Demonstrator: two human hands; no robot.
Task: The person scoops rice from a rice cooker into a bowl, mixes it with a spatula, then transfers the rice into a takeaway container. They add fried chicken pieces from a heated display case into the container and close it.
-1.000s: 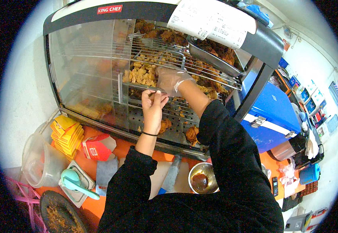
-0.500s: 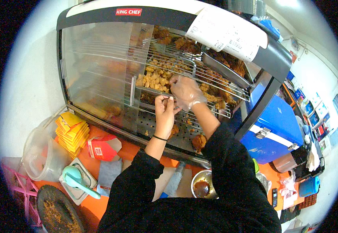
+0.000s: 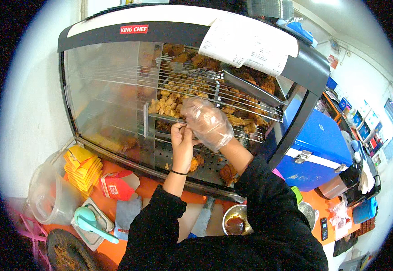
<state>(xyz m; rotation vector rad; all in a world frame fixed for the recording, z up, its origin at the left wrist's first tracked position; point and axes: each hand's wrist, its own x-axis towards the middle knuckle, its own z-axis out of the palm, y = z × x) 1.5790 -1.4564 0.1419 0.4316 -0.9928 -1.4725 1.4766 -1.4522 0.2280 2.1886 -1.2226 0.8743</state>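
Observation:
My right hand (image 3: 207, 122), in a clear plastic glove, is over the right end of a metal tray of golden fried chicken bites (image 3: 166, 105). Its fingers are hidden behind the back of the hand. My bare left hand (image 3: 183, 142) is just below it, by the tray's front edge, its thumb and fingers pinched together. Whether they grip the tray rim, the glove or something else I cannot make out. The tray rests on a wire rack inside a glass-fronted display warmer (image 3: 178, 29), whose right side is uncovered. Larger fried chicken pieces (image 3: 244, 122) lie right of my gloved hand.
A sliding glass panel (image 3: 101, 95) covers the warmer's left side. On the orange counter are yellow packets (image 3: 82, 168), a red box (image 3: 117, 184), a turquoise scoop (image 3: 87, 219) and a metal bowl with sauce (image 3: 235, 225). A blue cooler box (image 3: 318, 151) stands at right.
The view has shifted, so the warmer sits slightly lower and further left. My gloved right hand has turned and drawn slightly toward me, its back now facing up. My left hand stays pinched beside it.

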